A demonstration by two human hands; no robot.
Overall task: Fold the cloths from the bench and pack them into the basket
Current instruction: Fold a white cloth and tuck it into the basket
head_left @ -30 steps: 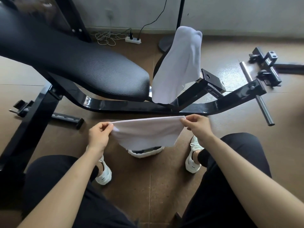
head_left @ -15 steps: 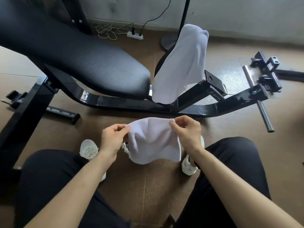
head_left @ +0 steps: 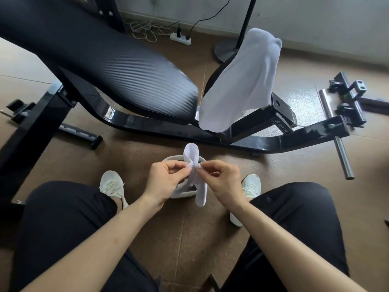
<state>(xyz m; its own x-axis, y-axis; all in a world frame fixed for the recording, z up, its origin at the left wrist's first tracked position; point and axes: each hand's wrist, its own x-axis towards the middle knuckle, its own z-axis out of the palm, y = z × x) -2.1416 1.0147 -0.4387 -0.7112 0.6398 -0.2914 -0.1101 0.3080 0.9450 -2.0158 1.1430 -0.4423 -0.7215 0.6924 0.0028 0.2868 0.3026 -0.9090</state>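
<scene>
A small white cloth [head_left: 194, 165] is folded in half, its two sides pressed together. My left hand [head_left: 166, 181] and my right hand [head_left: 223, 180] pinch it from either side, fingertips meeting at its middle. It hangs over a low white basket [head_left: 174, 160] on the floor between my feet; my hands and the cloth hide most of the basket. A second, larger white cloth [head_left: 242, 81] is draped over the upright post at the end of the black bench [head_left: 126, 68].
The bench's black frame [head_left: 263, 142] crosses the floor just beyond my hands. A steel bar [head_left: 336, 135] and loose black fittings [head_left: 349, 98] lie at the right. A power strip [head_left: 181, 37] with cables and a lamp stand base [head_left: 226, 50] sit by the wall. My knees flank the basket.
My hands came together, bringing the two held corners of the spread cloth against each other so it is now folded in half. The view tilted down toward the basket.
</scene>
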